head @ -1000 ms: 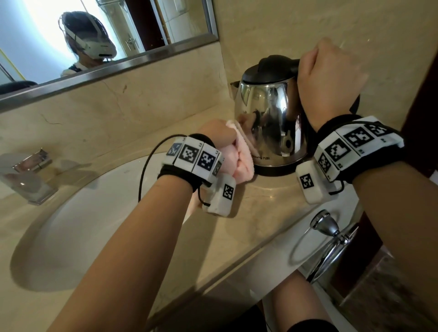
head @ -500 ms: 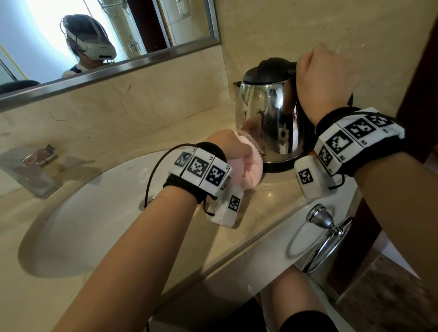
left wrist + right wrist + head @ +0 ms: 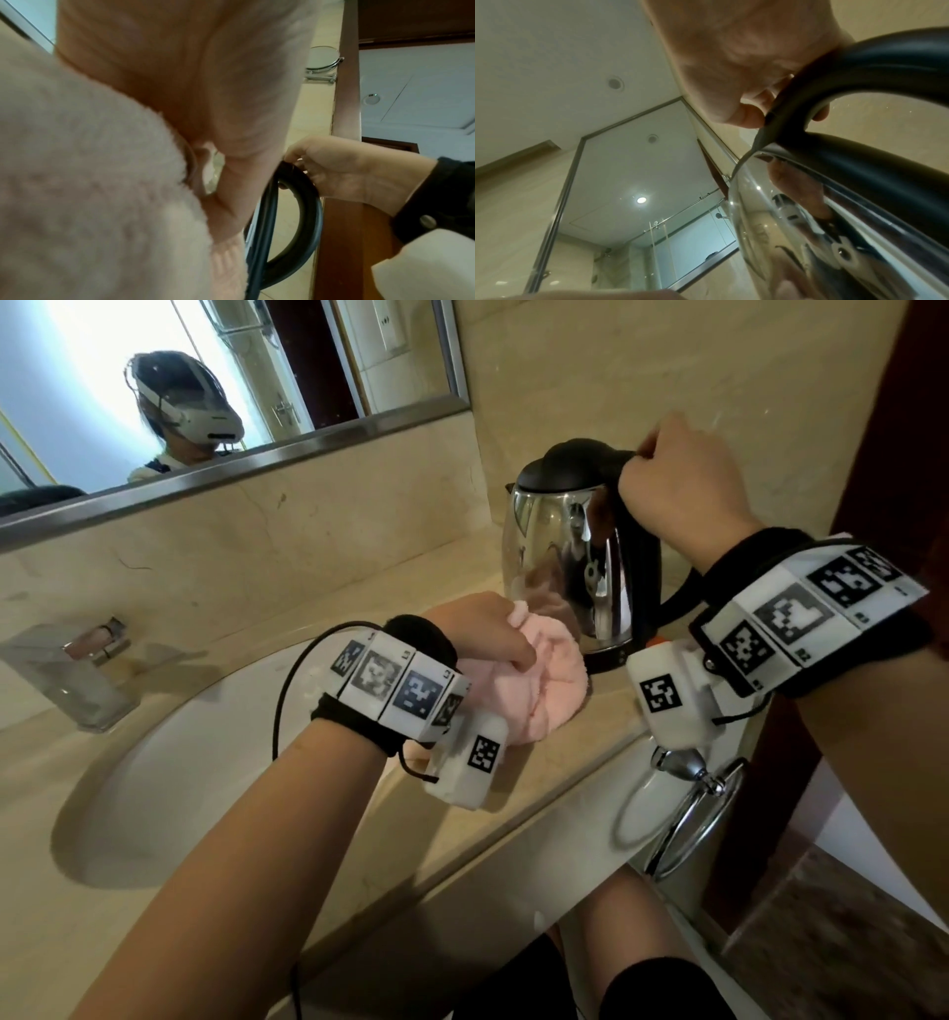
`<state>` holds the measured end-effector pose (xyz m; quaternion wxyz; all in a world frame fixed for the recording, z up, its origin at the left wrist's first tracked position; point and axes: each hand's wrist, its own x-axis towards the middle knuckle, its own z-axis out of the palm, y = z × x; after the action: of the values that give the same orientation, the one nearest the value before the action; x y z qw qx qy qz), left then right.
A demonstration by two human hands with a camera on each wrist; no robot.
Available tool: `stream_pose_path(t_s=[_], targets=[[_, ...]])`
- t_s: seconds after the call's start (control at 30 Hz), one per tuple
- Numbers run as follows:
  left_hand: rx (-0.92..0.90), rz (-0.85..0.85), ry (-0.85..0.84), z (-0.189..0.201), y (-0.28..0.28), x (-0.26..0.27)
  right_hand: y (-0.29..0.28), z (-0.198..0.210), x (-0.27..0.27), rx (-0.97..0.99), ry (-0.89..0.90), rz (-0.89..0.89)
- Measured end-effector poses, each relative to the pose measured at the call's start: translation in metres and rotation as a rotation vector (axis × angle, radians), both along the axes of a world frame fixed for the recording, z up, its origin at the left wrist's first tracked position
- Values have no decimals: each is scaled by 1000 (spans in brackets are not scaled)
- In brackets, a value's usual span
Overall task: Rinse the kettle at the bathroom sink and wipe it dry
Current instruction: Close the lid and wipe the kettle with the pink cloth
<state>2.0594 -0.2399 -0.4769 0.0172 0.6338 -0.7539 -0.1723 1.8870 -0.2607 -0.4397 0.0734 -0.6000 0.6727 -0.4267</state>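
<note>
Now you are at a beige stone counter (image 3: 318,819) with a white sink (image 3: 169,783) set into it, a chrome tap (image 3: 87,670) at the far left and a framed mirror (image 3: 231,392) on the wall behind. A chrome towel ring (image 3: 683,809) hangs from the counter's front edge, and dark wood trim runs down the right side of the room. Your right hand (image 3: 678,490) is clamped around the top of the black handle (image 3: 859,67), fingers curled under it and thumb over it, as the right wrist view shows plainly. Your left hand (image 3: 482,629) grips a bunched pink cloth (image 3: 518,680), fingers curled into its folds, and holds it against the lower front of the kettle (image 3: 580,557). The cloth also touches the counter just beside the kettle's base. The kettle stands upright on the counter to the right of the sink, close to the side wall, its black lid (image 3: 570,464) shut, so you cannot see inside it. Its steel body reflects the cloth and your hands. The sink bowl looks bare from the head view; whether it is wet cannot be told.
</note>
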Motion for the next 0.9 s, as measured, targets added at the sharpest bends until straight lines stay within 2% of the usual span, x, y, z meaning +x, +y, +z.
stream_pose_path(t_s=[0.23, 0.4, 0.53, 0.63, 0.77, 0.8, 0.9], targets=[[20, -59, 95, 6, 18, 1, 21, -5, 0, -106, -32, 62], [150, -144, 250, 9, 33, -6, 34, -15, 4, -173, -11, 118], [33, -103, 257, 7, 39, -11, 47, -36, 7, -258, 62, 189], [-43, 13, 387, 13, 38, -7, 62, -52, 8, -336, 183, 283], [7, 142, 576, 25, 40, -3, 77, -75, 17, -129, 167, 470], [27, 147, 615, 28, 41, -2, 78, -79, 20, -54, 94, 503], [74, 140, 692, 34, 42, -2, 79, -79, 23, 204, -295, 664]])
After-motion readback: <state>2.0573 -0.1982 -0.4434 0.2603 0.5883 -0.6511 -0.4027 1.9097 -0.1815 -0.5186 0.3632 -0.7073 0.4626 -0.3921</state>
